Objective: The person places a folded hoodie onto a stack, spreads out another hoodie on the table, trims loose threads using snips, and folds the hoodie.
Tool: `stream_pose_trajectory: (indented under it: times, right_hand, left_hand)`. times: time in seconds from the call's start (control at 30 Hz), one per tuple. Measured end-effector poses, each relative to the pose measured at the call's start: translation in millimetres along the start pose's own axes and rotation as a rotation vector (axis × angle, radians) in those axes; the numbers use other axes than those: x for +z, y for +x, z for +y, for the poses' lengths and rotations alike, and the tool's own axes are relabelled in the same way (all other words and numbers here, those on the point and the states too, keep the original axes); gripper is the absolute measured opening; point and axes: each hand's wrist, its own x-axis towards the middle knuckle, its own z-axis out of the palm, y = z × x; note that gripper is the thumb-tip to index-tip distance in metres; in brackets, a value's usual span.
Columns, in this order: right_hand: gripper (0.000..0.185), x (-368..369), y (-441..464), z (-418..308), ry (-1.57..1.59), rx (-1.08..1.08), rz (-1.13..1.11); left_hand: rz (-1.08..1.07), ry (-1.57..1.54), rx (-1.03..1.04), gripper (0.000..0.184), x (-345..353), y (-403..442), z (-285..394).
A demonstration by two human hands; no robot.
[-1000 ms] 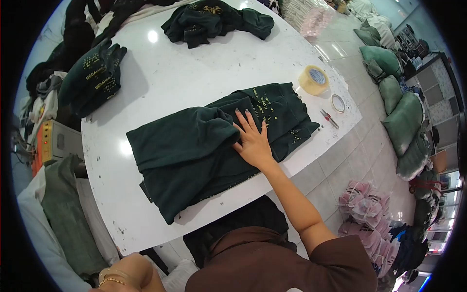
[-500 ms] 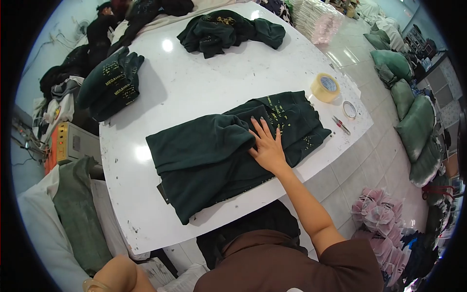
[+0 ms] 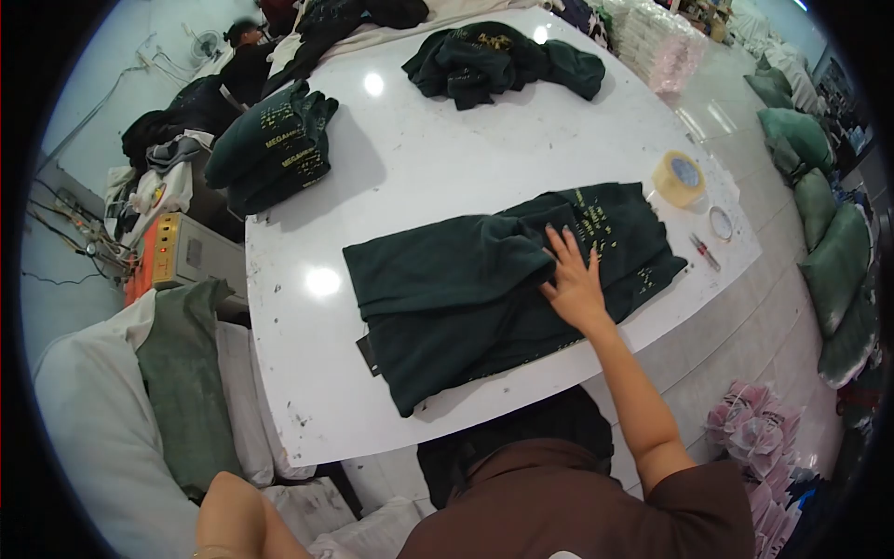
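Observation:
A dark green sweatshirt (image 3: pixel 456 307) with yellow lettering lies partly folded across the white table (image 3: pixel 307 373). My right hand (image 3: pixel 575 284) rests on it with fingers spread, beside a bunched fold and the printed part. From under the garment's left side pokes a small dark tag (image 3: pixel 369 355). Of my left arm (image 3: pixel 233 512) only a bent part shows at the lower left, and the hand itself is outside the frame.
On the table are a tape roll (image 3: pixel 679 178), a thin ring-shaped roll (image 3: pixel 721 223), red-handled snips (image 3: pixel 705 252), a folded green stack (image 3: pixel 275 154) and a crumpled green garment (image 3: pixel 498 65). Stuffed sacks (image 3: pixel 833 265) line the floor at right. Another person (image 3: pixel 247 65) is at back left.
The head view has turned, so the table and everything on it sits further right in the picture. My right hand stays spread on nearly the same spot of the sweatshirt.

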Motion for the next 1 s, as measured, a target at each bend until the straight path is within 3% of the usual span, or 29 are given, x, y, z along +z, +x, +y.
stream_pose_trajectory:
  times: [0.17,0.23,0.3,0.37,0.53,0.57,0.67,0.73,0.8,0.83,0.87,0.93,1.0]
  right_hand:
    - [0.052,3,0,2,-0.008,-0.005,-0.004]
    - [0.053,4,0,2,-0.027,0.004,0.0]
    - [0.053,2,2,2,-0.019,0.008,-0.009]
    - [0.053,3,-1,2,-0.012,0.016,-0.023]
    - [0.053,3,0,3,-0.015,0.02,-0.035]
    - [0.054,4,1,3,-0.006,0.019,-0.022]
    - [0.053,4,1,2,-0.02,0.018,-0.011]
    - [0.052,2,0,1,-0.021,0.02,-0.019]
    - [0.05,4,2,1,-0.024,0.026,-0.015]
    - [0.051,4,2,2,-0.016,0.022,-0.01]
    - [0.051,4,2,1,-0.007,0.018,-0.004]
    - [0.05,-1,3,-3,0.016,0.021,-0.004]
    - [0.052,0,4,-2,0.02,0.025,-0.017]
  left_hand:
    - [-0.101,0.194,0.133,0.015,44,-11,-36]
    - [-0.094,0.263,0.084,0.015,80,-21,-63]
    - [-0.066,0.359,-0.069,0.017,125,-36,-105]
    - [0.033,0.51,-0.318,0.033,169,-45,-158]
    - [0.255,0.665,-0.609,0.053,224,-10,-230]
    - [0.341,0.69,-0.681,0.052,227,0,-238]
    - [0.291,0.712,-0.845,0.04,238,12,-268]
    - [0.297,0.626,-0.998,0.031,228,24,-280]
    - [0.236,0.583,-1.283,0.032,193,32,-287]
    - [0.414,0.558,-1.215,0.034,179,16,-300]
    - [0.431,0.461,-1.074,0.038,153,-6,-302]
    - [0.636,0.232,-1.023,0.048,105,-59,-271]
    - [0.814,0.255,-1.032,0.048,72,-113,-236]
